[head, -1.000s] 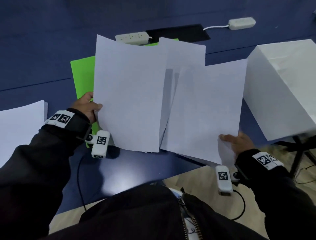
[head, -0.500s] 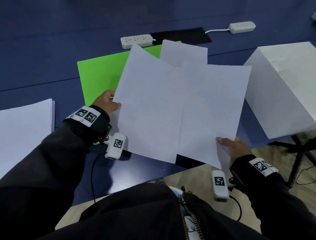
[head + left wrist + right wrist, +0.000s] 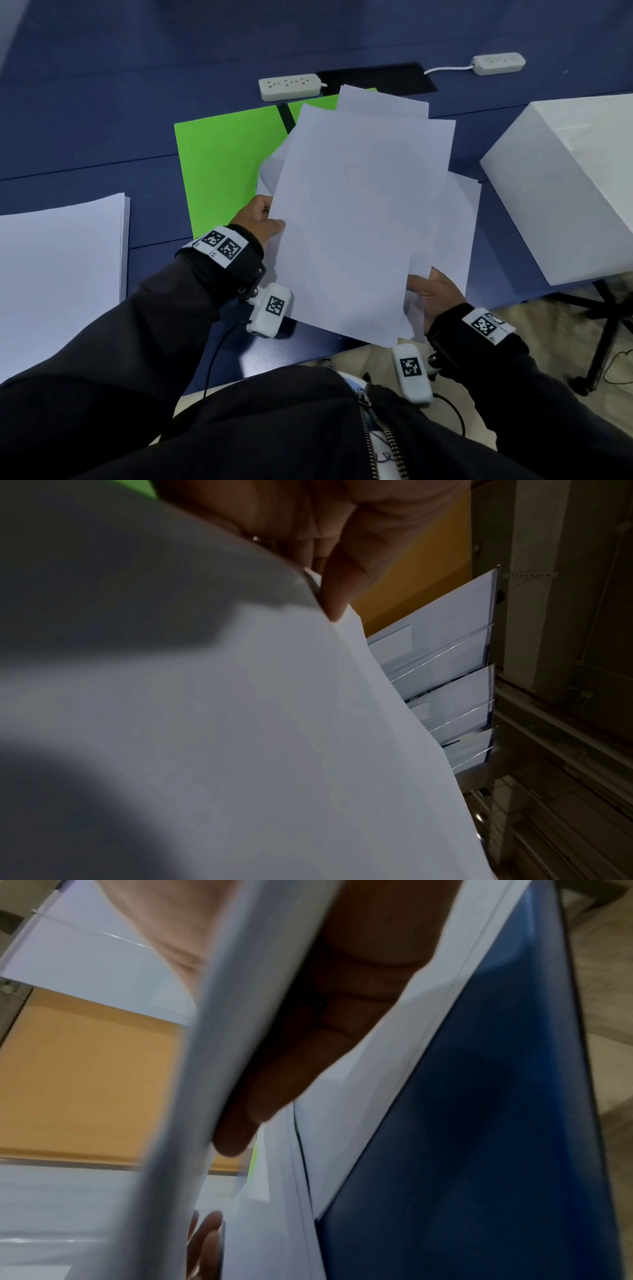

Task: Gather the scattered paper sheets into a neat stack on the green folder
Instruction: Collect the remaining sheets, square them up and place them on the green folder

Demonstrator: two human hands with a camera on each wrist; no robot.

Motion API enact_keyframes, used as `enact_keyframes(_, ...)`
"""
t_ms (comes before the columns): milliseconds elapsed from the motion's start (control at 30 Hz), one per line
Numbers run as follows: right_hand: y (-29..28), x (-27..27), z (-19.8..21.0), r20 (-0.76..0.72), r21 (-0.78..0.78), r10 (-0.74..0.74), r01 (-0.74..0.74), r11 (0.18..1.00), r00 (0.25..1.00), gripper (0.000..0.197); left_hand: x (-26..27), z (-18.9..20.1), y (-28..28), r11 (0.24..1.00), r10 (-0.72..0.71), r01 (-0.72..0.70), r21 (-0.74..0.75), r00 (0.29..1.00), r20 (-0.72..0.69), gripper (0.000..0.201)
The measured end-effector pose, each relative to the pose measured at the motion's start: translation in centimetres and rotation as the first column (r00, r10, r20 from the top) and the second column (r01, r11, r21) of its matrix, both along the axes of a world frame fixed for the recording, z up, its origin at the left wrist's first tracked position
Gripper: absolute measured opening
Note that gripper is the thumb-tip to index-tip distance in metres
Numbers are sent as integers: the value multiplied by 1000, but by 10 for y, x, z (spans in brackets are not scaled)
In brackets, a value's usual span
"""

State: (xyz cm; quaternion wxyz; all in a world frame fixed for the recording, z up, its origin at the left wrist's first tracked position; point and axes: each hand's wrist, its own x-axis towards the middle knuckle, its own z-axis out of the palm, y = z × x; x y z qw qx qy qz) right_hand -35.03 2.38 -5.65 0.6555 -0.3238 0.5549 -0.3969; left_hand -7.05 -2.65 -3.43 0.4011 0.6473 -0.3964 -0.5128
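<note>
I held the loose sheets [image 3: 359, 219] in both hands, lifted off the desk [image 3: 102, 113] and fanned unevenly, corners sticking out toward the desk's far edge and on the right. My left hand [image 3: 258, 219] pinched the bundle's left edge, thumb on top and fingers underneath. My right hand [image 3: 433, 291] gripped the near right corner, thumb on top and the rest hidden below the paper. The bundle's long axis ran from my body toward the far edge of the desk, leaning a little to the right.

The green folder [image 3: 222, 164] lay flat on the desk, beneath and to the left of the sheets; its left half was bare and its right part was covered by the paper I held. So I judged that the sheets needed to go down and leftward, and my left hand was the nearer one to that bare green. The edges would want squaring first, since they were plainly out of line.

The head view showed the whole layout, plus another pile of paper [image 3: 61, 267] at the desk's left edge and a white box [image 3: 565, 178] to the right. The left wrist view showed my thumb [image 3: 346, 588] pressed on the paper's edge. The right wrist view, blurred, showed my fingers [image 3: 274, 1085] spread beneath the sheets, which the head view hid.
</note>
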Motion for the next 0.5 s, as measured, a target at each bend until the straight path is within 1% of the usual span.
enact_keyframes(100, -3, 8, -4, -84, 11, 9, -9, 1000, 996, 24, 1, -1, 3, 1000, -15, 15, 8, 1000, 4, 29)
enact_keyframes(133, -3, 12, -3, -92, 24, 17, -15, 1000, 996, 27, 1, -1, 3, 1000, -27, 27, 16, 1000, 2, 30)
enact_keyframes(200, -3, 14, -1, -77, 55, 2, 2, 998, 997, 46, 0, -1, 5, 999, -32, 33, 24, 999, -17, 33)
enact_keyframes(233, -4, 15, -1, -78, 83, -35, 42, 996, 996, 53, 0, -3, 6, 999, -29, 30, 30, 999, -17, 38)
enact_keyframes(267, -5, 16, 3, -64, 104, -70, 76, 992, 996, 49, 0, -4, 8, 999, -28, 28, 31, 1000, -6, 43)
enact_keyframes(300, -8, 14, 1, -62, 115, -127, 134, 984, 990, 35, -1, -5, 9, 999, -26, 26, 37, 1000, 11, 46)
enact_keyframes(333, -10, 13, 4, -19, 132, -169, 170, 977, 985, 24, -2, -6, 11, 999, -30, 29, 42, 999, 24, 47)
enact_keyframes(400, -13, 8, 1, 25, 158, -199, 193, 968, 980, 54, -6, -8, 12, 998, -40, 37, 53, 998, 53, 42)
enact_keyframes(433, -11, 7, 2, -1, 170, -186, 184, 968, 982, 60, -7, -11, 12, 997, -44, 40, 61, 996, 75, 39)
enact_keyframes(467, -9, 5, 1, -16, 165, -149, 149, 975, 989, 54, -8, -13, 12, 997, -55, 49, 68, 994, 94, 37)
enact_keyframes(500, -6, 3, -1, -57, 146, -88, 96, 985, 994, 38, -10, -13, 13, 995, -66, 59, 75, 993, 95, 36)
